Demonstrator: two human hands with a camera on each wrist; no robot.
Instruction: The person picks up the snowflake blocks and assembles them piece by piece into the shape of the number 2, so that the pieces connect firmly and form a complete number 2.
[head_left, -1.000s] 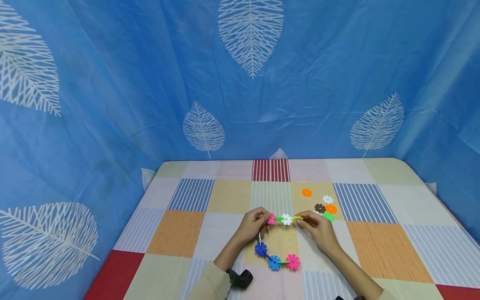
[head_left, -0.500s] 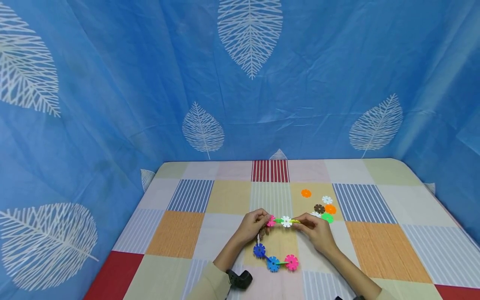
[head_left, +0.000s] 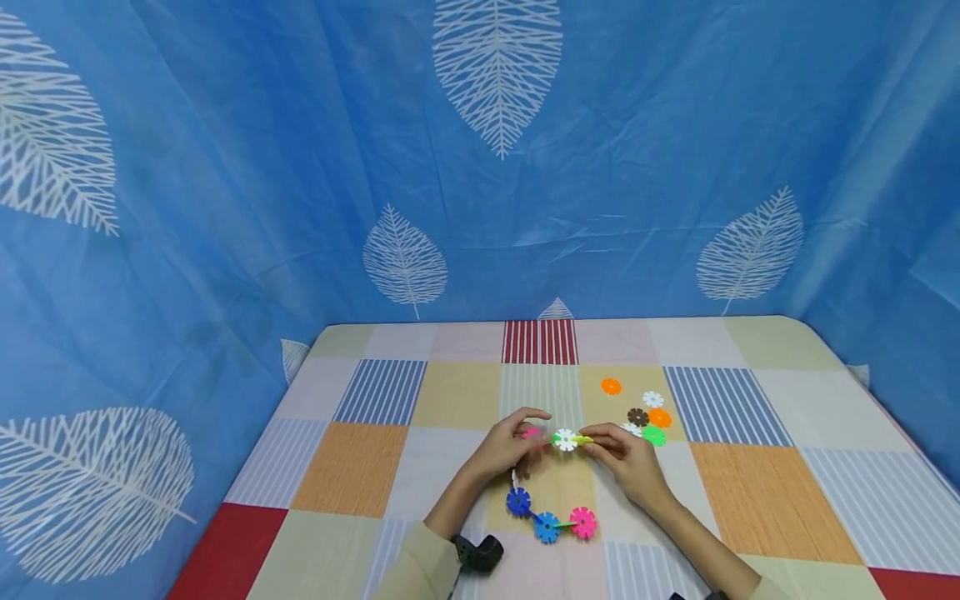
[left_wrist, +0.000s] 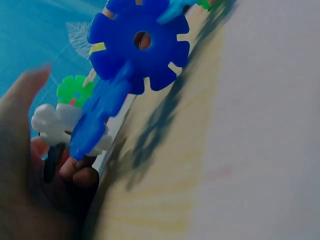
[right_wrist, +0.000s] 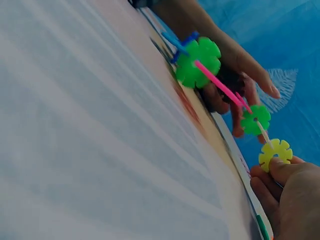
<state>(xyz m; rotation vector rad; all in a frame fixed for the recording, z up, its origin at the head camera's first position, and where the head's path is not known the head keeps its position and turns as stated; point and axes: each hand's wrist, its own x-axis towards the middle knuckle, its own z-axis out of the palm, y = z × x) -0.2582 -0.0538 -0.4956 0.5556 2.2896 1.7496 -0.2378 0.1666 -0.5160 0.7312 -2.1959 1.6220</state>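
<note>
Right hand (head_left: 633, 465) pinching a yellow disc (right_wrist: 275, 152) between thumb and fingers, at the upper end of the disc chain (head_left: 518, 502). Left hand (head_left: 504, 450) spread, thumb and forefinger well apart near the pink disc (head_left: 531, 432); its lower fingers sit tucked by the black disc (left_wrist: 51, 162), but I can't tell from my feeds whether they touch it.

Chain is in front of the person, a bent C between the two forearms. From the yellow end I read the white disc (head_left: 566, 440), a small green disc (right_wrist: 255, 119), then the pink one by the left hand. Lower arm of the C: dark blue disc (left_wrist: 117, 60), light blue disc (head_left: 547, 527), green piece edge-on (head_left: 566, 524), second pink disc (head_left: 582, 522) at the free end. I can't make out whether the lower part touches the cloth.

Loose discs past the right hand: orange disc (head_left: 611, 386) set apart, then a cluster with a brown disc (head_left: 637, 417), second orange disc (head_left: 660, 417), bright green disc (head_left: 654, 436) and two whites. Patchwork tablecloth (head_left: 772, 483) underneath, blue leaf-print curtain (head_left: 615, 150) behind.
</note>
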